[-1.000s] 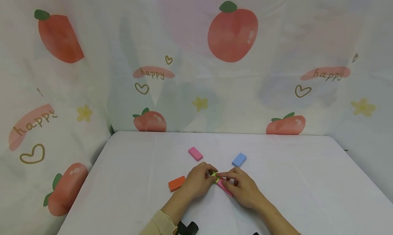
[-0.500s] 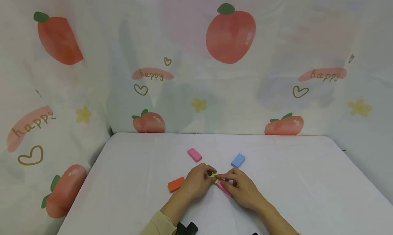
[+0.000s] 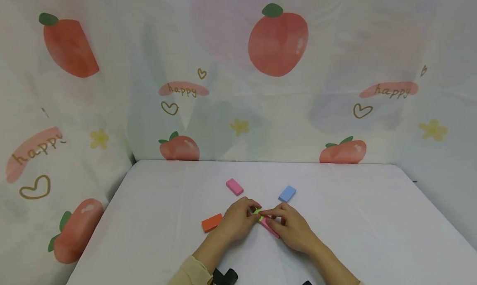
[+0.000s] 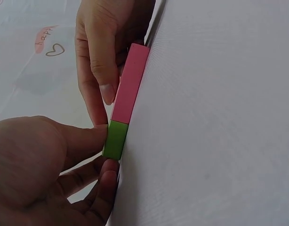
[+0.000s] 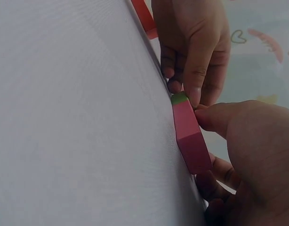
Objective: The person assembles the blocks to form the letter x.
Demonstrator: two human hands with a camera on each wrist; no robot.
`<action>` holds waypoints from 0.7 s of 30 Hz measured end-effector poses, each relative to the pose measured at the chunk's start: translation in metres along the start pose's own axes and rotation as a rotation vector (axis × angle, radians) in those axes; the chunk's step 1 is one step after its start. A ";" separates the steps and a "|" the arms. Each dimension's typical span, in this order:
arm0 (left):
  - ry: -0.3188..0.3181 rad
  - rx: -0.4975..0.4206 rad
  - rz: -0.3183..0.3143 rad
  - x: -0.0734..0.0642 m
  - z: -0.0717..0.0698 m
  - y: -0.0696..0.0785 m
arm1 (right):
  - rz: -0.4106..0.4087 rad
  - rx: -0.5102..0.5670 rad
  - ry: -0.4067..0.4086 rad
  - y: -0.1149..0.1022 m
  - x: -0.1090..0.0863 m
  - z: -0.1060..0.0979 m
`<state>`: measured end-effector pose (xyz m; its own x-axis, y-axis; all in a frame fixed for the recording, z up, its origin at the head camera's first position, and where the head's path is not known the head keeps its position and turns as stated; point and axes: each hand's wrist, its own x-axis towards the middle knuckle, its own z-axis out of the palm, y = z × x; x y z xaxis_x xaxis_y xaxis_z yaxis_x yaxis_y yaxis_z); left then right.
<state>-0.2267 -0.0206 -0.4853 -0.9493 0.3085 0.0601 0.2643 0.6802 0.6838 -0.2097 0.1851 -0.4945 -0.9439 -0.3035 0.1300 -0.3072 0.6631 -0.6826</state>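
Note:
A green block (image 4: 115, 141) and a pink block (image 4: 130, 84) lie end to end on the white table, their ends touching. My left hand (image 3: 238, 218) pinches the green block between thumb and fingers; the head view shows only a bit of its top. On the pink block my right hand (image 3: 293, 229) has its thumb on one side and curled fingers by its other side. The index finger of that hand reaches to the green block. In the right wrist view, the pink block's end face is toward the camera.
An orange block (image 3: 211, 223) lies left of my left wrist. Farther back are a second pink block (image 3: 234, 187) and a blue block (image 3: 287, 193). A black object (image 3: 225, 276) shows by the left sleeve. A printed curtain (image 3: 223, 49) stands behind the table (image 3: 156, 202).
The head view has shifted slightly. Both hands and the blocks keep their places on the table, with no clear movement between them.

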 end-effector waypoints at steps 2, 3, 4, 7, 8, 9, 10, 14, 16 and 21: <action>-0.009 0.001 -0.011 0.000 0.000 0.000 | -0.001 0.003 0.002 0.000 0.000 -0.001; -0.013 0.002 -0.014 0.000 0.000 0.001 | 0.003 0.005 -0.001 0.000 0.000 -0.001; -0.017 0.005 -0.018 0.000 -0.001 0.001 | 0.005 0.005 -0.004 0.000 0.000 -0.001; -0.032 0.007 -0.022 0.000 -0.002 0.002 | 0.017 -0.001 -0.007 -0.001 0.000 -0.001; -0.037 0.009 -0.020 0.000 -0.002 0.002 | 0.019 -0.001 -0.007 -0.001 0.000 -0.001; -0.039 0.011 -0.020 0.000 -0.003 0.003 | 0.017 0.002 -0.006 -0.001 0.000 -0.001; -0.042 0.013 -0.023 0.000 -0.003 0.003 | 0.014 0.005 -0.006 -0.001 0.000 -0.001; -0.053 0.022 -0.031 0.000 -0.005 0.005 | 0.009 0.012 -0.007 -0.002 0.000 -0.001; -0.059 0.027 -0.032 -0.001 -0.007 0.006 | 0.009 0.013 -0.008 -0.002 0.000 -0.001; -0.061 0.029 -0.015 -0.002 -0.014 0.007 | 0.000 0.012 -0.004 -0.002 -0.001 -0.002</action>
<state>-0.2249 -0.0253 -0.4705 -0.9412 0.3378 0.0051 0.2560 0.7035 0.6630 -0.2085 0.1851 -0.4916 -0.9435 -0.3059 0.1273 -0.3055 0.6547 -0.6914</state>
